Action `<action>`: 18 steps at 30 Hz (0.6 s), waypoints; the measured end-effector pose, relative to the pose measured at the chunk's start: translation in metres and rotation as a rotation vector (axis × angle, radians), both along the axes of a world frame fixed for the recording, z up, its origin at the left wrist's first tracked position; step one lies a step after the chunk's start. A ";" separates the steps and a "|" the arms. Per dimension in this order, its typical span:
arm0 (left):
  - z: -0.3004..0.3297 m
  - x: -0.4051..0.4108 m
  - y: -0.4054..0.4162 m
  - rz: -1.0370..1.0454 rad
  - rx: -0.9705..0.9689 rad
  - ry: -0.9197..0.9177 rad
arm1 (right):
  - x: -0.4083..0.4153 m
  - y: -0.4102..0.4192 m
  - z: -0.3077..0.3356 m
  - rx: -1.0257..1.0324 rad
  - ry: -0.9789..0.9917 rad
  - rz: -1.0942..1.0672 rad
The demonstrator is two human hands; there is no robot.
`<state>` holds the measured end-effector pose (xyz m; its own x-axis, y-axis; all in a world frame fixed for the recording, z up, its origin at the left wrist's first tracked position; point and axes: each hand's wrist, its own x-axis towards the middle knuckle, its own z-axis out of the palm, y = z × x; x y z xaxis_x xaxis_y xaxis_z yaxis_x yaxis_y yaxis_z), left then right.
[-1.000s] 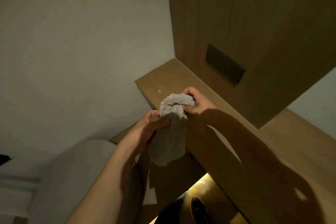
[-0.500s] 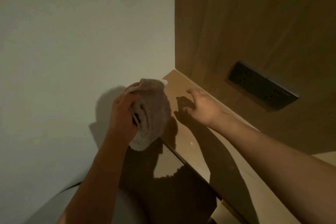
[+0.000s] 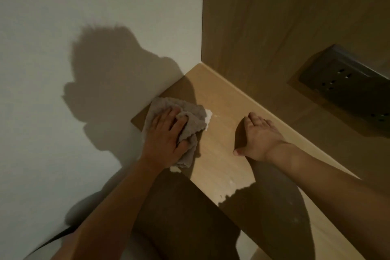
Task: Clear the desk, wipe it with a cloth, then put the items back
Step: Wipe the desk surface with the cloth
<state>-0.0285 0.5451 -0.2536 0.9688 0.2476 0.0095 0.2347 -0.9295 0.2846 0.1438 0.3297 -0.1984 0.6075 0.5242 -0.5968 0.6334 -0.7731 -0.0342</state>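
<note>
Left hand [image 3: 166,137] lies palm down on the cloth [image 3: 190,120], fingers spread and nearly straight, pressing it flat to the desk [image 3: 221,154]; the thumb bears on the cloth's near edge. No curl round the fabric is evident. Right hand [image 3: 259,135] rests on bare desk, well apart from the cloth, fingers relaxed and straight, holding nothing; it appears to serve as a brace.

Cloth: grey, bunched, at the desk's left end, under and just beyond the left fingers. Its left edge reaches the desk edge by the wall [image 3: 63,27]; a loose flap hangs past the near edge below the palm. A pale corner shows beyond the fingertips on the right.

Handling, judged: the cloth is light, soft and limp, with a nubbly pile that should drag on the wood and not skid. It will fold and roll under a push, so flat pressure from the whole palm suits it better than a pinch. If it must be lifted, the bunched middle under the fingers is the place to take it; the hanging flap would only unfurl.

Surroundings: the wooden panel [image 3: 285,27] rises just past both sets of fingertips and limits forward travel. A dark socket plate [image 3: 346,88] sits in that panel beyond the right fingers, clear of the desk top. The wall stops leftward strokes just beside the left fingers. Pale specks lie on the desk between the hands and nearer the body. Heavy shadow covers the near desk; its condition there cannot be told. No desk items are in view.
</note>
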 end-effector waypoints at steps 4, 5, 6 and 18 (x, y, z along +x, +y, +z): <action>-0.004 0.011 -0.029 0.148 -0.040 0.070 | 0.002 -0.002 -0.006 0.041 -0.006 0.003; -0.004 0.014 -0.042 0.165 -0.080 0.075 | 0.002 0.000 -0.006 0.037 -0.005 -0.001; -0.004 0.017 -0.059 0.163 -0.139 0.051 | 0.002 0.001 -0.004 0.035 0.000 -0.007; 0.020 0.030 0.025 0.258 -0.202 -0.026 | 0.003 -0.050 0.027 -0.021 -0.010 -0.152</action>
